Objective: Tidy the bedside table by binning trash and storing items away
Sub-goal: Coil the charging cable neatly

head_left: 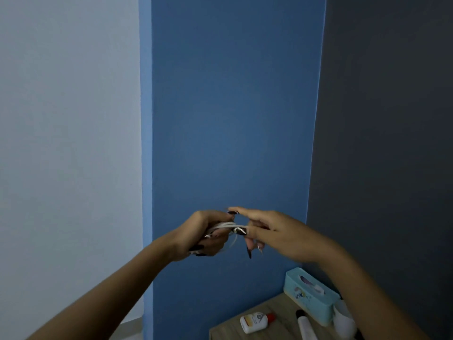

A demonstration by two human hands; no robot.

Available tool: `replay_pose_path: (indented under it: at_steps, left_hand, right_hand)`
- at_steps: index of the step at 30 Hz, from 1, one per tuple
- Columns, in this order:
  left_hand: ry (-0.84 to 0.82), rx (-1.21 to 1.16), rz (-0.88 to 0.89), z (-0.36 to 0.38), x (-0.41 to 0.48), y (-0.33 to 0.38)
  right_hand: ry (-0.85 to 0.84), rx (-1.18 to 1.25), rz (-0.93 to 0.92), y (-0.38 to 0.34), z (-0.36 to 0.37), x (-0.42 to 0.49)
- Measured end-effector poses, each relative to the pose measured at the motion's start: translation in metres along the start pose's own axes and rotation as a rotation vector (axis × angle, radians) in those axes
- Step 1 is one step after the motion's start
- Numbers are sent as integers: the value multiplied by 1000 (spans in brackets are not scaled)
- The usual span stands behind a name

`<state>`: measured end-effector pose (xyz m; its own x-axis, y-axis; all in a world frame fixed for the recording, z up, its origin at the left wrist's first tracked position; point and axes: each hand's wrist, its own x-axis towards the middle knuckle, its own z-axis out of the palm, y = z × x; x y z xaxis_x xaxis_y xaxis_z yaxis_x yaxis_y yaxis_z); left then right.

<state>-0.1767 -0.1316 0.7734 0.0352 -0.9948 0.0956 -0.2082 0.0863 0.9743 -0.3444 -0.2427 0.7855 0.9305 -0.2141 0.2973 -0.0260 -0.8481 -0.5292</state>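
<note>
Both hands are raised in front of the blue wall, above the bedside table. My left hand (208, 235) is closed around a bundle of white cable (226, 226). My right hand (269, 233) pinches the cable's loops between thumb and fingers, right beside the left hand. A loose strand of the cable hangs below the hands. The wooden bedside table (228, 331) shows at the bottom right. On it lie a small white bottle with a red cap (255, 322) and a white tube with a black cap (305, 326).
A light teal tissue box (310, 294) stands at the table's back against the wall. A white object (343, 322) sits beside it, partly hidden by my right forearm. A dark grey wall rises on the right and a pale wall on the left.
</note>
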Motion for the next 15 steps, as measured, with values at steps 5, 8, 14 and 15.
replay_pose_path:
  at_steps: [5,8,14,15]
  left_hand:
    - [26,222,74,-5,-3,-1]
    - [142,373,153,-4,-1,0]
    - [71,150,82,6,7,-8]
    - [56,92,67,4,7,-8]
  right_hand:
    - [-39,94,3,7,0,-2]
    - [10,3,53,13,-3,-6]
    - [196,-497,-4,18,-13,-5]
    - [258,-577,-20,17,-11,-4]
